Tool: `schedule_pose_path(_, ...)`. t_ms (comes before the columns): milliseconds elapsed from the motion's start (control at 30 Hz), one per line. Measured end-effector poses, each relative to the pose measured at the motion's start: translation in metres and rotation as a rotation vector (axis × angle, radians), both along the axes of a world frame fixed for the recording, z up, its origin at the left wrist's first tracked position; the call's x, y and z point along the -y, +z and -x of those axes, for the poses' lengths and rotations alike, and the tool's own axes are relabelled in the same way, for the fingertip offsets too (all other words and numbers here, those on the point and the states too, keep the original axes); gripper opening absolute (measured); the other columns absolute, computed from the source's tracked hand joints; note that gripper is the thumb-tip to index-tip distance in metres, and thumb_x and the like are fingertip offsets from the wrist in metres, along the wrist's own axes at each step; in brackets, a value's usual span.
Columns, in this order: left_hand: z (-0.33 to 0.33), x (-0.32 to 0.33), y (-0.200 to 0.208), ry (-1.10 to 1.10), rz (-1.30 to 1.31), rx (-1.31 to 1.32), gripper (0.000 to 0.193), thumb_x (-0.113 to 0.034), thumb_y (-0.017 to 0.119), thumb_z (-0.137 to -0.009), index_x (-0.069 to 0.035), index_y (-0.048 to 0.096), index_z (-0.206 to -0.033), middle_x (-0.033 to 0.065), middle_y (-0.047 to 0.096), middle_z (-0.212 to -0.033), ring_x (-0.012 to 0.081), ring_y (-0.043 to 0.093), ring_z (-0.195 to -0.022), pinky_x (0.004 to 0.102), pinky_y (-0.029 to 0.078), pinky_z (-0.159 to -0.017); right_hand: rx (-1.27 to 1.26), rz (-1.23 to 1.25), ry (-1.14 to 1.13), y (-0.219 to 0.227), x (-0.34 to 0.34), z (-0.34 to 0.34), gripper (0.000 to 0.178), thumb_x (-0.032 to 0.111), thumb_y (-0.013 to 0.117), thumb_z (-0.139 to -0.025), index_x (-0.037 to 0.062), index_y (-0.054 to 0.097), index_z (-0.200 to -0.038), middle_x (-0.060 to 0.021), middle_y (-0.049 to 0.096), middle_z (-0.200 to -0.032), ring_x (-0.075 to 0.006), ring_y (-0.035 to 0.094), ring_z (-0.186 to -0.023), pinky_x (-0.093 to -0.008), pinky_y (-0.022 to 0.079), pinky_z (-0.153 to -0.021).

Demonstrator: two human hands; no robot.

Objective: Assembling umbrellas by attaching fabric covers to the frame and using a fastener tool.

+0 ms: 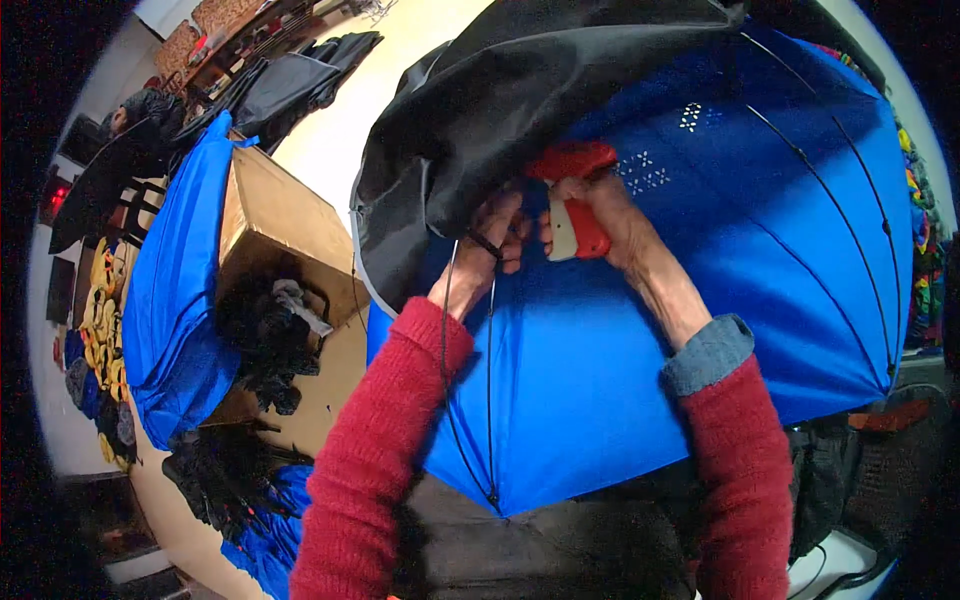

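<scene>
A large blue umbrella canopy (760, 250) with thin black ribs lies spread in front of me, its underside up. A black fabric layer (480, 110) folds over its upper left part. My right hand (610, 215) grips a red and white tagging gun (572, 200), its tip pressed at the edge of the black fabric. My left hand (490, 245) pinches the black fabric and a thin black rib or cord right beside the gun. Both forearms wear red sleeves, the right with a grey cuff showing.
An open cardboard box (270, 215) with black parts in it stands on the left. More blue fabric (175, 290) drapes beside it, and black pieces (225, 480) lie below. Yellow items (100, 320) pile at the far left. Dark bags (870, 450) sit at the lower right.
</scene>
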State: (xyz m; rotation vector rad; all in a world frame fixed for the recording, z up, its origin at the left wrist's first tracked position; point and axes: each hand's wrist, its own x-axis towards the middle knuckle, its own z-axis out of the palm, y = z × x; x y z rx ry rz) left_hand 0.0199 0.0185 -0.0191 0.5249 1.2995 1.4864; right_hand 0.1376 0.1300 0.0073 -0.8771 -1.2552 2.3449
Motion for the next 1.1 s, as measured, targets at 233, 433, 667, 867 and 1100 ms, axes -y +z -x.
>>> schedule_pose_path(233, 0.002, 0.001, 0.0, -0.047, -0.009, 0.018, 0.026, -0.045, 0.053, -0.085, -0.02, 0.046, -0.084, -0.0042, 0.042, -0.066, 0.0042, 0.031, -0.048, 0.0199, 0.025, -0.042, 0.076, -0.152, -0.037, -0.012, 0.001, 0.002, 0.021, 0.015, 0.057, -0.075, 0.0035, 0.051, -0.091, -0.0083, 0.057, -0.063, -0.0185, 0.055, -0.047, -0.0285, 0.047, -0.04)
schedule_pose_path(433, 0.008, 0.005, 0.023, -0.059, -0.096, 0.099, 0.038, -0.049, 0.05, -0.086, -0.015, 0.049, -0.103, 0.0013, 0.05, -0.077, 0.009, 0.044, -0.053, 0.0241, 0.036, -0.045, -0.079, -0.058, -0.096, 0.012, 0.032, -0.013, 0.022, 0.016, 0.056, -0.076, 0.0027, 0.051, -0.092, -0.0111, 0.06, -0.072, -0.0218, 0.06, -0.057, -0.0332, 0.051, -0.049)
schedule_pose_path(667, -0.038, 0.102, 0.073, -0.14, -0.184, 0.474, 0.04, -0.044, 0.04, -0.092, -0.008, 0.045, -0.109, 0.0038, 0.05, -0.072, 0.0159, 0.045, -0.047, 0.031, 0.041, -0.045, -0.061, 0.144, -0.105, 0.049, 0.12, -0.08, 0.026, 0.016, 0.055, -0.077, -0.001, 0.049, -0.096, -0.0149, 0.061, -0.081, -0.0251, 0.063, -0.068, -0.0392, 0.055, -0.062)
schedule_pose_path(867, -0.061, 0.125, 0.046, -0.209, 0.043, 0.364, 0.032, -0.04, 0.041, -0.092, -0.009, 0.045, -0.094, -0.0022, 0.033, -0.054, 0.0084, 0.029, -0.041, 0.0257, 0.03, -0.038, -0.054, 0.115, -0.107, 0.052, 0.15, -0.092, 0.027, 0.014, 0.056, -0.078, -0.002, 0.049, -0.097, -0.0139, 0.061, -0.076, -0.0232, 0.063, -0.063, -0.0361, 0.055, -0.058)
schedule_pose_path(1100, -0.059, 0.115, 0.022, -0.188, 0.111, 0.28, 0.03, -0.039, 0.04, -0.093, -0.009, 0.044, -0.087, -0.0039, 0.032, -0.053, 0.0066, 0.025, -0.041, 0.0239, 0.028, -0.037, 0.073, 0.006, -0.138, 0.036, 0.158, -0.085, 0.023, 0.014, 0.056, -0.079, -0.0033, 0.051, -0.092, -0.0137, 0.06, -0.074, -0.0215, 0.062, -0.059, -0.0337, 0.054, -0.055)
